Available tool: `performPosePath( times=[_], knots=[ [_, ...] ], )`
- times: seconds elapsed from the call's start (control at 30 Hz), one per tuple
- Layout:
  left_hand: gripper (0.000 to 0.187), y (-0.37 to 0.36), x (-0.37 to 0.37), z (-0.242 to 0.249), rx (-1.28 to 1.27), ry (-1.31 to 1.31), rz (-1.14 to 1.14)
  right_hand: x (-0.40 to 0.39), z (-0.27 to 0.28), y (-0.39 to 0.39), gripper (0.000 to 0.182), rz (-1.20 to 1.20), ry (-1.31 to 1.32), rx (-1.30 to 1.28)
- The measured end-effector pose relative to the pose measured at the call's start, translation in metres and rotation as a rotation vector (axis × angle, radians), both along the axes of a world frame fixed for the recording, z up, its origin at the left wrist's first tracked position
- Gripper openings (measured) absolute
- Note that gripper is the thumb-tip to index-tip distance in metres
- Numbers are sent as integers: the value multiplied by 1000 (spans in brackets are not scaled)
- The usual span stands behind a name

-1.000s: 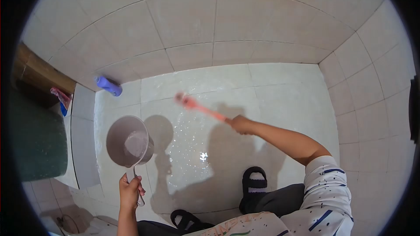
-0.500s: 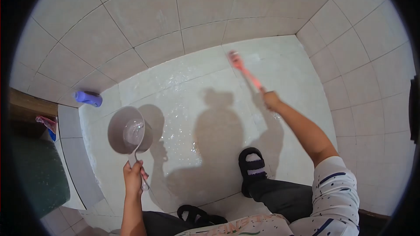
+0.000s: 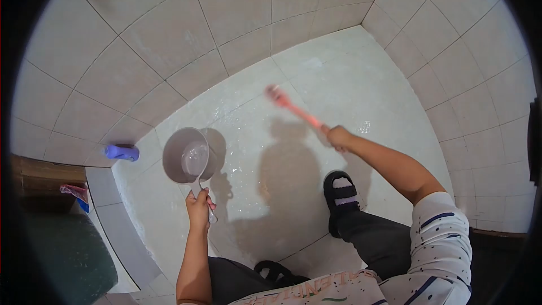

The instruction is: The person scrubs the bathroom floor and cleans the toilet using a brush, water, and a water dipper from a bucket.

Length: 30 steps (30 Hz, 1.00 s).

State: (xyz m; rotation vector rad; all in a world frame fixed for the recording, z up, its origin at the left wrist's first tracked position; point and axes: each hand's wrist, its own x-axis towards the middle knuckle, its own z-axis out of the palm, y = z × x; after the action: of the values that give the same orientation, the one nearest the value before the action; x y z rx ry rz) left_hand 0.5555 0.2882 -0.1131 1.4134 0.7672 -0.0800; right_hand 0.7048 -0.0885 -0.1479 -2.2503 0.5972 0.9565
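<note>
1. while both arms reach forward in the head view, two bare hands show, each with one thing: the left hand [image 3: 199,209] has one dipper [image 3: 172,158], the right hand [image 3: 340,138] one long-handled brush [image 3: 292,107]. also counted are one purple bottle [image 3: 122,152], one red-and-blue packet [image 3: 76,192] and two dark sandals [image 3: 342,195] [image 3: 275,271].

2. the brush is over the middle of the pale tiled floor [image 3: 350,85], right of the dipper. its long axis runs diagonally, the head pointing forward and to the left, the handle back to the right hand, whose fingers are closed around the handle's end. the brush head is blurred, so i cannot tell whether it touches the floor.

3. the left hand is closed around the dipper's handle, which points back towards the person. the dipper's mouth faces up, with something pale and shiny at its bottom.

4. the bottle lies on its side near the wall [image 3: 243,0], on the left. the dipper is between bottle and brush. wet, glinting spots and the person's shadow spread across the floor below the brush. the packet is beyond a tiled ledge [image 3: 124,226], far left, by a dark green surface [image 3: 68,254]. one sandal stands just behind the right hand.
</note>
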Motion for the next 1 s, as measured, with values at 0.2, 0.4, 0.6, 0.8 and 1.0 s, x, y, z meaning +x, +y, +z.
performPosePath(
  times=[0.2, 0.4, 0.6, 0.8, 1.0],
  knots=[
    [9, 11, -9, -3, 18, -1, 12, 37, 15, -68, 67, 334, -290, -277],
    [8, 24, -26, -14, 97, -9, -35, 81, -19, -111, 67, 161, -608, -396],
    [8, 6, -34, -4, 211, 34, 0, 28, 16, -30, 65, 328, -338, -112],
    [8, -42, -11, 15, 211, 62, 153, 136, -65, -197, 66, -162, -385, -117],
    [9, -91, 44, 21, 145, 55, 234, 191, -53, -212, 66, -142, -566, -71]
  ],
)
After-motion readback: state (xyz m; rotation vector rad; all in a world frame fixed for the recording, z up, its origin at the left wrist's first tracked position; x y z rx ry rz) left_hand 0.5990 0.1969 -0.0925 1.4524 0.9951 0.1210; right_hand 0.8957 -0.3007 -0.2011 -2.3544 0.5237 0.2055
